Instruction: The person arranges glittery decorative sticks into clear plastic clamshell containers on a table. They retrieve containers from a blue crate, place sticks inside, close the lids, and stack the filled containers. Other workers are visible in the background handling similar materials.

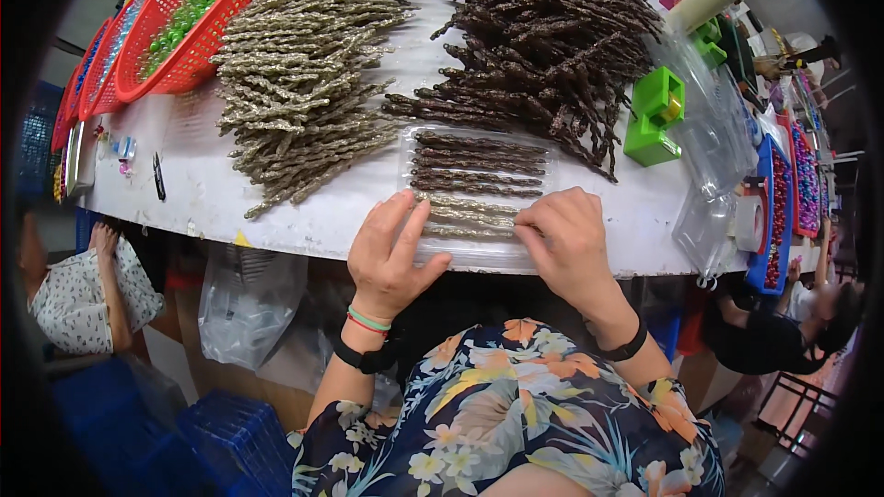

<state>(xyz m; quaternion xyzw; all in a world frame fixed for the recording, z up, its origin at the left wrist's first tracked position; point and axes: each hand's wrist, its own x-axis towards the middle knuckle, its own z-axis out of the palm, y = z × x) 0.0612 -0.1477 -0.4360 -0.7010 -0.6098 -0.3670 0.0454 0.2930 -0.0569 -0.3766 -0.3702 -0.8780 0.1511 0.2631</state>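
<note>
A clear plastic tray (401,166) lies at the table's near edge. Several dark brown twisted strands (479,166) lie side by side in its far part. Nearer me, several pale gold twisted strands (465,217) lie parallel to them. My left hand (387,253) rests at the left ends of the gold strands, fingers stretched and thumb apart. At their right ends, my right hand (566,239) is closed in a pinch, its fingertips on the end of a gold strand. Beyond the tray are a large heap of gold strands (308,64) and one of brown strands (552,46).
Red baskets (198,28) with green beads and other beads stand at far left, near a pen (158,177). On the right are a green tape dispenser (656,118), clear plastic packaging (704,129) and a blue bin (772,216) of red beads. Other people sit at both sides.
</note>
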